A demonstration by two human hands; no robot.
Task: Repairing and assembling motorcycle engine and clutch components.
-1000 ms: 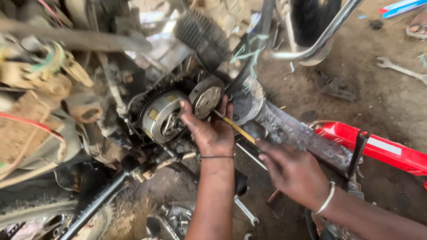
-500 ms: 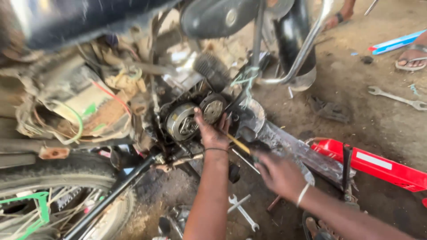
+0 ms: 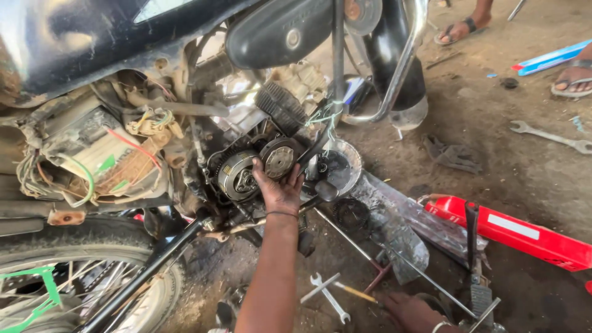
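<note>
Reaching far into the engine (image 3: 246, 166), the left hand (image 3: 279, 188) is pressed, fingers together, against the clutch (image 3: 237, 176) and small gear (image 3: 279, 158). The right hand (image 3: 410, 310) is laid near the screwdriver (image 3: 354, 292) on the ground, right of the spanner (image 3: 330, 298); its grip cannot be told.

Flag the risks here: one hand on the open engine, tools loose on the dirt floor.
1. The left hand presses on the small round gear beside the clutch; fingers could get pinched if anything turns.
2. The right hand gropes among the spanners on the dirt; grit could reach the open engine.
3. Loose wires hang near the work and could snag.
</note>
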